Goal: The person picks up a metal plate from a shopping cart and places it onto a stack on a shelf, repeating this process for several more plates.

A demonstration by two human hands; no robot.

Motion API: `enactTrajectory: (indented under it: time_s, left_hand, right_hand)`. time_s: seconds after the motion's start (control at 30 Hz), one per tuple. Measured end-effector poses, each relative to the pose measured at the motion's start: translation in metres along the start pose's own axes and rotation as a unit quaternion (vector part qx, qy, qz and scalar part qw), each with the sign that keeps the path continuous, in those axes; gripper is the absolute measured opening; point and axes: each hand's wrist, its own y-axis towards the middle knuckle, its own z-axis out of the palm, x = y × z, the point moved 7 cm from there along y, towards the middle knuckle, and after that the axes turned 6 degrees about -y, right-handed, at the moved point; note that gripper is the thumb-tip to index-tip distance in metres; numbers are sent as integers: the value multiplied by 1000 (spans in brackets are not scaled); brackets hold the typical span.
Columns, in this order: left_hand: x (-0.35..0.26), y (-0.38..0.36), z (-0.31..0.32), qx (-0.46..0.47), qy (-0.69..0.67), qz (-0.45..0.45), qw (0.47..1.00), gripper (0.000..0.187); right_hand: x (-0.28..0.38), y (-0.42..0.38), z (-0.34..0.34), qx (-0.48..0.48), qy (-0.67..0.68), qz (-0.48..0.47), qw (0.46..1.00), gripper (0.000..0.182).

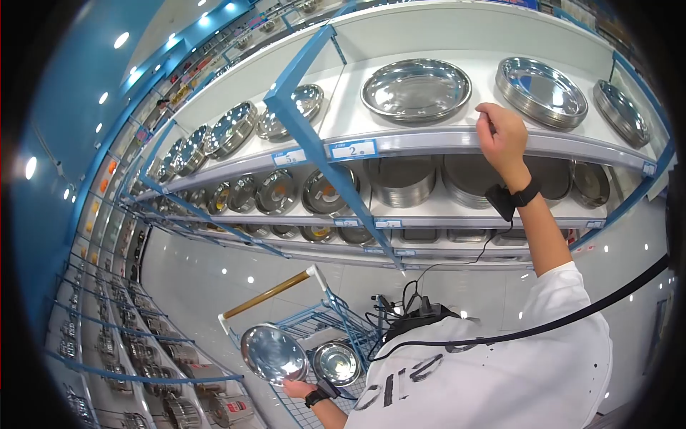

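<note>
Stainless-steel round plate (pixel 266 352), shiny and shallow, is in the person's left hand (pixel 296 388), whose fingers are clamped on its rim. The plate is held up tilted beside the gold-coloured handle (pixel 270 292) of a blue wire cart (pixel 312 319), with its broad face toward the camera. Just beside it, a second steel dish (pixel 337 363) sits within the cart's basket.

The right hand (pixel 504 136) is raised at the front edge of the upper white shelf (pixel 443 142). Its fingers are curled together in a loose fist, with one digit poking out, and nothing shows in their grasp; whether they touch the shelf cannot be told. The hand is between a wide oval-looking steel tray (pixel 416 90) and a stack of steel plates (pixel 542 92), near both. A blue-edged price label (pixel 352 149) is fixed along the shelf's front, and deeper stacks of metal pans (pixel 400 180) stand on the tier below.

The step in hand appears to be a one-handed hold of the plate at the cart, with the other hand up by the shelf. Any move of the plate would call for a firm rim grip, since the thin disc could swing against the handle or the dish beside it.
</note>
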Motion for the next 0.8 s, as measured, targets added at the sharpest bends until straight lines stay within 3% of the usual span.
enactTrajectory:
  time_s: [0.07, 0.13, 0.23, 0.27, 0.3, 0.33, 0.43, 0.53, 0.6, 0.63, 0.67, 0.7, 0.8]
  left_hand:
    - [-82, -47, 68, 38, -72, 21, 996, 30]
    - [-152, -94, 127, 129, -60, 55, 988, 28]
    - [-216, -142, 205, 306, -75, 43, 948, 26]
    - [-220, -139, 223, 277, -92, 62, 955, 28]
    - [-233, -149, 250, 345, -90, 92, 930, 31]
    - [-262, -186, 277, 356, -77, 74, 928, 32]
    - [-287, -217, 360, 522, -52, 80, 848, 30]
    - [-327, -301, 427, 625, -96, -17, 775, 29]
    - [-348, -348, 468, 668, -93, -4, 738, 29]
    - [-345, -349, 502, 687, -89, 71, 718, 26]
    - [-342, -346, 542, 693, -17, 292, 659, 22]
    - [-344, -377, 557, 728, -99, 15, 678, 19]
    - [-338, -403, 630, 729, -72, 54, 679, 33]
  right_hand:
    - [-3, -1, 1, 10, 13, 1, 1000, 12]
    - [-3, -1, -1, 15, 18, 1, 1000, 11]
    - [-5, 1, -3, 19, 38, -4, 999, 11]
    - [-6, 1, -4, 19, 56, -11, 998, 10]
    - [-7, 0, -4, 19, 59, -13, 998, 11]
    - [-9, 0, -4, 18, 54, -9, 998, 11]
    - [-11, -2, -3, 25, 67, -20, 997, 16]
    - [-12, -2, -5, 23, 64, -6, 998, 25]
    - [-11, -1, -10, 24, 71, -3, 997, 31]
    - [-11, -1, -9, 25, 73, 0, 997, 32]
    - [-12, -2, -9, 25, 73, 3, 997, 33]
    - [-9, -2, -12, 21, 60, -15, 998, 29]
    - [-11, -5, -4, 21, 28, -35, 999, 22]
